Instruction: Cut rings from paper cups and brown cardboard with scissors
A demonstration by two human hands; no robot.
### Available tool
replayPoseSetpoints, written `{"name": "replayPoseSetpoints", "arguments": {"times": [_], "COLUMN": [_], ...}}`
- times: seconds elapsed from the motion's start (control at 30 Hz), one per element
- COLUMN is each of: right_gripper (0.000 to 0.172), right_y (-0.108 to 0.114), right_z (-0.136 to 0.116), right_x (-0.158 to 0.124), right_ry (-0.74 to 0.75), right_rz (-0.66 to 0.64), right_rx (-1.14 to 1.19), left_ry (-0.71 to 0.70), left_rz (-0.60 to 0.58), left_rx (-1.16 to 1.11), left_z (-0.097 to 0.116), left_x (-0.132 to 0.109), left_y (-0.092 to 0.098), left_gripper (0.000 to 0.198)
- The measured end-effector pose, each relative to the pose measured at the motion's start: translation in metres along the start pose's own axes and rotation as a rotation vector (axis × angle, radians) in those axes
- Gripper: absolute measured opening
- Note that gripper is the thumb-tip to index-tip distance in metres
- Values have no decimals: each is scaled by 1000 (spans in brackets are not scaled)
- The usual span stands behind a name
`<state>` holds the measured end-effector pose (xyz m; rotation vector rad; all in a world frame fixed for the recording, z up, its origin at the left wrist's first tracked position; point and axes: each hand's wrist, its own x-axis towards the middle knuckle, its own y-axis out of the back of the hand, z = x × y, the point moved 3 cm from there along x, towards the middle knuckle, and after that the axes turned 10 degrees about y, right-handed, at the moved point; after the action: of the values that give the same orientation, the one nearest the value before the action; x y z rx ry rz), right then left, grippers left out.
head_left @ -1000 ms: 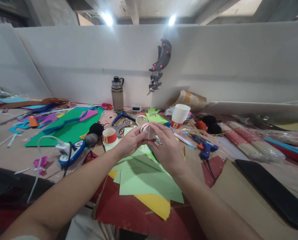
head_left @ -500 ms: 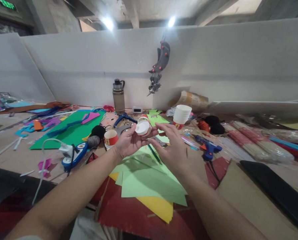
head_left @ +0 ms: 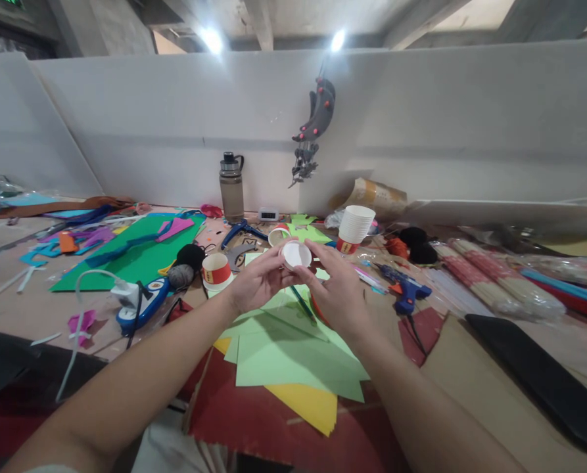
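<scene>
Both the left hand [head_left: 256, 282] and the right hand [head_left: 340, 297] pinch a small paper cup [head_left: 296, 255] by its sides, held just above the light green sheets [head_left: 293, 351] with its white bottom turned toward the person. Open room is scarce: a red-banded cup [head_left: 216, 270] sits close on the left, with a stack of white cups [head_left: 355, 226] and a blue glue gun [head_left: 404, 289] on the right. The water bottle [head_left: 231, 186] stands back against the white partition [head_left: 446, 131] (the print on the cups' red bands is too small to read).

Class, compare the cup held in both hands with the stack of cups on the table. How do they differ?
The held cup is single; the stack of cups is several nested. The held cup is up between left hand and right hand, tipped end-on; the stack stands upright, untouched. Both are white.
</scene>
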<state>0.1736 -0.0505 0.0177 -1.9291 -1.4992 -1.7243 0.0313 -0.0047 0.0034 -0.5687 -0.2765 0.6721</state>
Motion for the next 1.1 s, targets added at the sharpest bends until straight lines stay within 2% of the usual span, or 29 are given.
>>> {"name": "replayPoseSetpoints", "arguments": {"times": [0.33, 0.67, 0.87, 1.1], "right_gripper": [16, 16, 16, 16], "right_y": [4, 2, 3, 3], "right_z": [-7, -10, -10, -8], "right_x": [-3, -5, -1, -3], "right_ry": [-39, 12, 125, 57], "right_rz": [101, 135, 135, 131], "right_rx": [30, 6, 82, 75], "left_ry": [2, -7, -53, -45], "left_rz": [70, 119, 133, 144], "left_rx": [131, 166, 144, 165], "left_z": [1, -2, 3, 3], "left_x": [0, 2, 2, 4], "left_y": [-3, 4, 7, 7], "left_gripper": [38, 41, 38, 41]}}
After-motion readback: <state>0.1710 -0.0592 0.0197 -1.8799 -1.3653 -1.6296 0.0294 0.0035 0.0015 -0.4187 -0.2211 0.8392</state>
